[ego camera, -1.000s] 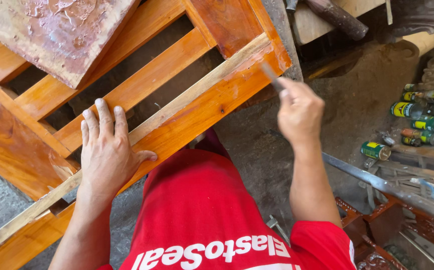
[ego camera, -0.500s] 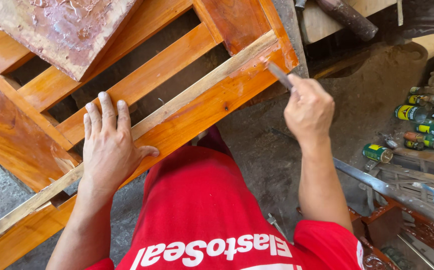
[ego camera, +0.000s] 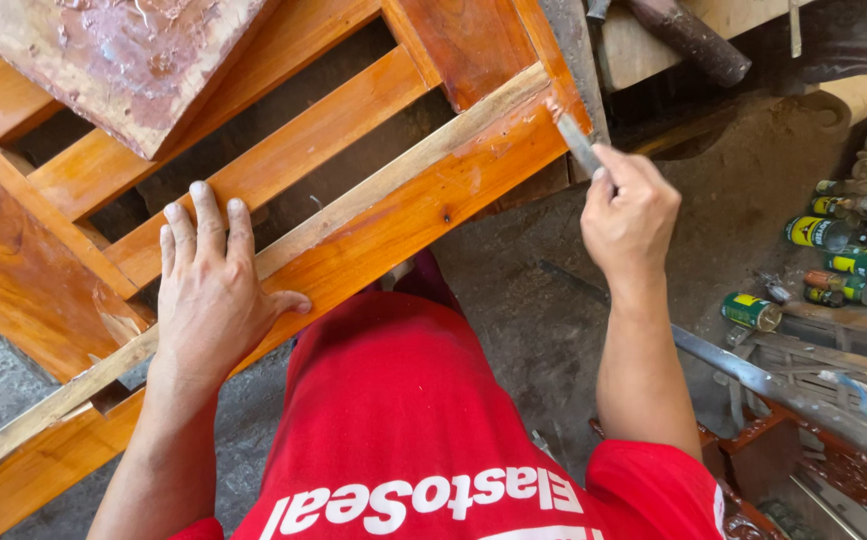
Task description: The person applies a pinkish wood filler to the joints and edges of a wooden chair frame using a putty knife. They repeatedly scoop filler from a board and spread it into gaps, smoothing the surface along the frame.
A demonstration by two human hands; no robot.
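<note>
An orange varnished wooden frame (ego camera: 423, 190) with slats slopes across the view, a pale bare strip (ego camera: 393, 170) running along its near rail. My left hand (ego camera: 215, 295) lies flat on that rail, fingers spread over the strip and a slat. My right hand (ego camera: 631, 215) grips a thin metal blade (ego camera: 575, 140), a scraper or chisel, whose tip touches the rail's right end near the corner. A worn reddish board (ego camera: 103, 60) rests on the frame at top left.
Several small cans (ego camera: 843, 255) lie on the dirt floor at right. A metal bar (ego camera: 743, 370) and red metal pieces (ego camera: 803, 470) sit at lower right. A wooden handle (ego camera: 688, 40) lies on a plank at the top. My red shirt (ego camera: 403, 420) fills the bottom.
My right hand with the blade has shifted slightly right and down along the rail's end. My left hand stays pressed on the rail.
</note>
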